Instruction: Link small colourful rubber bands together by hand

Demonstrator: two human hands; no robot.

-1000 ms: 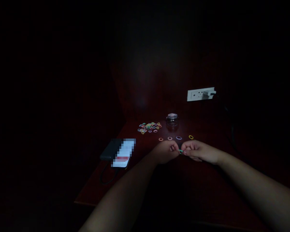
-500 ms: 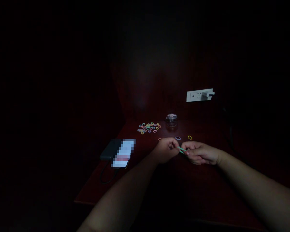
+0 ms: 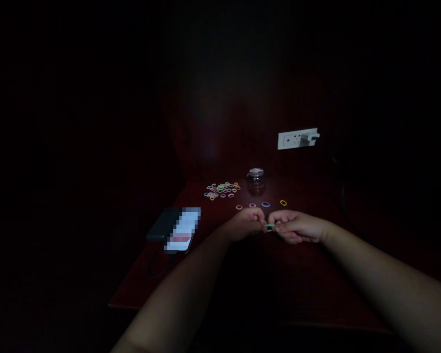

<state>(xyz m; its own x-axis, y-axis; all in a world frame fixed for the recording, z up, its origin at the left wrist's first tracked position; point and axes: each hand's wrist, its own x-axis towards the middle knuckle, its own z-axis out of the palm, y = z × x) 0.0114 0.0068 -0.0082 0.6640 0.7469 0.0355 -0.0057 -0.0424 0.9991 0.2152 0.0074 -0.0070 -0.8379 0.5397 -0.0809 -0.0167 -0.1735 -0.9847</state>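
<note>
Between my two hands a small green hair tie (image 3: 269,225) is stretched above the dark red table. My left hand (image 3: 247,223) grips its left end with closed fingers, and my right hand (image 3: 296,226) pinches the right end. Just beyond my hands lie single hair ties in a loose row: an orange-pink one (image 3: 239,207), a pale pink one (image 3: 252,205), a purple one (image 3: 265,204) and a yellow one (image 3: 283,202). Farther back on the left is a scattered pile of many-coloured hair ties (image 3: 220,189).
A clear jar with a lid (image 3: 256,177) stands at the back of the table (image 3: 139,289). At left, a phone (image 3: 183,230) with a blurred screen lies against a dark flat box (image 3: 162,224) with a cable. A wall socket (image 3: 297,139) holds a plug. The surroundings are very dark.
The view has shifted slightly, so everything sits a little further left and higher. The green hair tie now looks level and its two strands lie apart; both hands still hold it.
</note>
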